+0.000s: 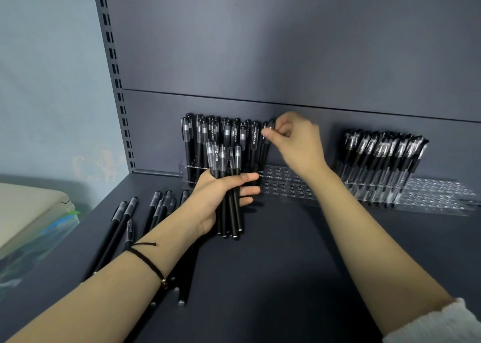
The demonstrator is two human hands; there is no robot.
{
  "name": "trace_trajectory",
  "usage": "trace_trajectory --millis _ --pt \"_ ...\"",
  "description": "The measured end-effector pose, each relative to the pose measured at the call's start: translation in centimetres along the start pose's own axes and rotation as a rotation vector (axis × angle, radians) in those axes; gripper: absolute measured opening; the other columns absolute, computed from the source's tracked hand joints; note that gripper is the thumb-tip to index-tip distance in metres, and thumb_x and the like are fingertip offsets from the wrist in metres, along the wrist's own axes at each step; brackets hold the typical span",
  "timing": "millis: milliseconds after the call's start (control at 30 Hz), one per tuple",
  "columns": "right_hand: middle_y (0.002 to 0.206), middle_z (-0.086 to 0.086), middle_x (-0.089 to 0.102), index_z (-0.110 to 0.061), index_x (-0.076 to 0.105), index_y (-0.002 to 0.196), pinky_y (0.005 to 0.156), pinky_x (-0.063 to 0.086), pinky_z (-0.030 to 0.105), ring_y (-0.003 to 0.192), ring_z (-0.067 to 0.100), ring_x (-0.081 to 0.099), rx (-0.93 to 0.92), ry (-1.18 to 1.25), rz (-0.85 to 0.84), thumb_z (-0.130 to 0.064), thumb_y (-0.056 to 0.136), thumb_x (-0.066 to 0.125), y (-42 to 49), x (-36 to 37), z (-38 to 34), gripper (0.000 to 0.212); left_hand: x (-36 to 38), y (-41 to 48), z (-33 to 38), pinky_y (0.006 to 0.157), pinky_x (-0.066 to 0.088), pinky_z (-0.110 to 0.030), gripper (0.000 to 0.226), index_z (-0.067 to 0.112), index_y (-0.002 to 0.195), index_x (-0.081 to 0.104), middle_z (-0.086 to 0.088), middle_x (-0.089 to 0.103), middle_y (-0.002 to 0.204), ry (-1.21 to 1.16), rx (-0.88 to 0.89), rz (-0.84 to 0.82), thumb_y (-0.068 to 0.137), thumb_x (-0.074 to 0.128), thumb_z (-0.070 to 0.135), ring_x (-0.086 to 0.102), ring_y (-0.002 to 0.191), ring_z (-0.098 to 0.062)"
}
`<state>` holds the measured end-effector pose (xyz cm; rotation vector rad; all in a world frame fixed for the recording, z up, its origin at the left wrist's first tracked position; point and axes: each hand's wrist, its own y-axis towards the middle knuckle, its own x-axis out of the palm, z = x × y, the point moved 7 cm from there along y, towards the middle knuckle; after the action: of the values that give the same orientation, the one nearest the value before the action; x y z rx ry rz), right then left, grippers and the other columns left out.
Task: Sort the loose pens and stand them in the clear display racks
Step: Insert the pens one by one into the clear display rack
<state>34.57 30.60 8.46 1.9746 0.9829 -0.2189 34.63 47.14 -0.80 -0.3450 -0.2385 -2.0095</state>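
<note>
My left hand (221, 197) grips a bunch of several black pens with clear caps (229, 186), held upright in front of the left clear rack (281, 184). Several black pens (208, 134) stand in that rack's left part. My right hand (294, 137) pinches the cap end of one black pen (268, 145) standing at the right edge of that group. A second clear rack (437, 197) at the right holds several black pens with clear barrels (382, 155). Loose black pens (125, 228) lie on the dark shelf to the left, partly under my left forearm.
The dark shelf surface (286, 251) spreads in front of the racks, backed by a grey panel (286, 43). A slotted metal upright (114, 64) runs up the left side. A beige box on plastic-wrapped items (31, 212) sits beyond the shelf's left edge.
</note>
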Motion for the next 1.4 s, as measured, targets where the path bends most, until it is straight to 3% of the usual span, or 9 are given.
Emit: trace_trajectory --millis 200,400,567,800,900,967,1133,1300,1400 --pt "0.078 -0.003 0.065 -0.022 0.056 0.084 0.069 0.055 0.038 0.063 0.014 0.059 0.027 -0.011 -0.096 -0.042 0.084 0.072 -0.1 1.0 0.9 0.025 0.1 0.0 -0.1 0.069 0.061 -0.03 0.027 -0.006 0.114 0.064 -0.01 0.075 0.096 -0.065 -0.023 0.005 0.087 0.066 0.0 0.074 0.078 -0.019" --pt "0.068 -0.01 0.059 -0.016 0.062 0.081 0.056 0.038 0.011 0.062 0.001 0.053 -0.013 0.053 0.075 -0.049 0.088 0.063 0.1 -1.5 -1.5 0.033 0.1 0.0 -0.1 0.069 0.06 -0.028 0.021 -0.004 0.11 0.065 -0.008 0.076 0.095 -0.13 -0.024 -0.007 0.09 0.063 0.004 0.074 0.083 -0.02" --pt "0.068 -0.005 0.069 -0.018 0.07 0.073 0.062 0.046 0.014 0.059 -0.003 0.057 -0.027 0.093 -0.244 -0.04 0.087 0.068 -0.5 0.5 -3.9 0.026 0.5 -0.3 0.7 0.071 0.059 -0.026 0.031 -0.002 0.122 0.059 -0.004 0.076 0.103 -0.063 0.073 -0.047 0.093 0.059 0.008 0.074 0.089 -0.018" --pt "0.05 -0.01 0.058 -0.006 0.071 0.095 0.041 0.032 0.008 0.04 -0.001 0.043 0.116 0.283 -0.529 -0.026 0.086 0.072 -1.7 2.1 -3.8 0.022 0.7 -0.4 1.3 0.073 0.06 -0.027 0.03 0.004 0.123 0.06 -0.006 0.075 0.106 -0.056 0.115 -0.086 0.094 0.057 0.007 0.073 0.092 -0.02" --pt "0.061 -0.003 0.062 -0.013 0.069 0.091 0.04 0.031 0.014 0.045 0.003 0.045 0.185 0.411 -0.408 -0.023 0.086 0.072 -1.2 1.6 -3.1 0.012 0.4 -0.2 1.3 0.074 0.06 -0.029 0.027 0.002 0.12 0.06 -0.012 0.074 0.105 -0.132 0.106 -0.067 0.093 0.058 0.004 0.073 0.094 -0.025" --pt "0.055 -0.012 0.06 -0.013 0.066 0.088 0.041 0.034 0.012 0.042 0.0 0.044 0.19 0.469 -0.238 -0.02 0.088 0.071 -0.4 0.4 -2.6 0.008 0.0 0.1 1.0 0.076 0.061 -0.031 0.023 0.002 0.115 0.061 -0.014 0.075 0.102 -0.195 0.083 -0.021 0.092 0.059 0.003 0.073 0.091 -0.026" --pt "0.078 -0.008 0.066 -0.015 0.067 0.095 0.065 0.045 0.019 0.052 -0.006 0.05 0.125 0.375 0.114 -0.028 0.088 0.071 1.0 -2.7 -0.9 0.015 -1.3 0.6 0.3 0.076 0.061 -0.033 0.019 0.008 0.111 0.066 -0.011 0.076 0.098 -0.197 0.052 0.116 0.093 0.061 0.009 0.074 0.088 -0.025" --pt "0.079 -0.012 0.065 -0.016 0.068 0.097 0.075 0.054 0.029 0.073 0.004 0.06 0.084 0.288 0.176 -0.028 0.088 0.07 1.0 -3.0 -0.5 0.015 -1.8 0.7 0.2 0.067 0.061 -0.028 0.017 0.01 0.11 0.066 -0.006 0.077 0.091 -0.164 0.04 0.15 0.095 0.06 0.012 0.074 0.075 -0.017" --pt "0.076 -0.016 0.062 -0.023 0.065 0.09 0.074 0.05 0.019 0.074 0.005 0.06 0.033 0.218 0.143 -0.028 0.087 0.07 0.7 -2.4 -1.0 0.008 -1.5 0.7 0.2 0.064 0.06 -0.026 0.02 0.007 0.113 0.065 -0.004 0.077 0.092 -0.104 0.036 0.132 0.094 0.062 0.014 0.074 0.073 -0.014"
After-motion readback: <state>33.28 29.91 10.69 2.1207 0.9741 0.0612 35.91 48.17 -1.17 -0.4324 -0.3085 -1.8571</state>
